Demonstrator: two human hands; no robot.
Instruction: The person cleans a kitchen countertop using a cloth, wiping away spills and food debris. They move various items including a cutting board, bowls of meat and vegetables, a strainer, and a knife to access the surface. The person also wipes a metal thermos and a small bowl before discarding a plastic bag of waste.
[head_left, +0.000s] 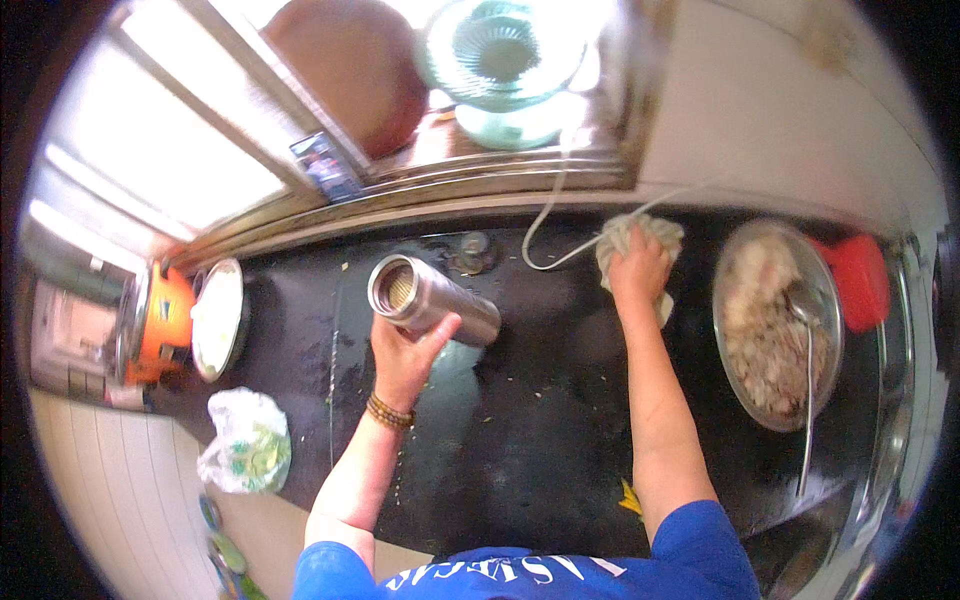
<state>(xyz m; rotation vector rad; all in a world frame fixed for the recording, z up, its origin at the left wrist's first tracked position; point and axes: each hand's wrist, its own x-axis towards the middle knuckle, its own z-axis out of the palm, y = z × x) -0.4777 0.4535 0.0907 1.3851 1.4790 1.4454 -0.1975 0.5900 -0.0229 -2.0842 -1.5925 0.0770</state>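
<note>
My left hand (411, 352) is wrapped around a stainless steel canister (457, 309), which is tilted so that its open mouth shows thin sticks standing inside. Under my right hand (641, 266) is a crumpled pale cloth (616, 234), pressed on the black countertop (540, 427) near its back edge. A white cord (536, 251) loops over the counter just left of the cloth. Between the hands, near the back, sits a small clear glass object (472, 251). Small light crumbs and wet patches lie on the counter.
A large bowl of chopped food (772, 352) with a metal spoon stands at right, beside a red container (862, 281). At left are a white dish (217, 319), an orange appliance (161, 322) and a plastic bag with something green (251, 442). Green glass plates (502, 52) stand by the window.
</note>
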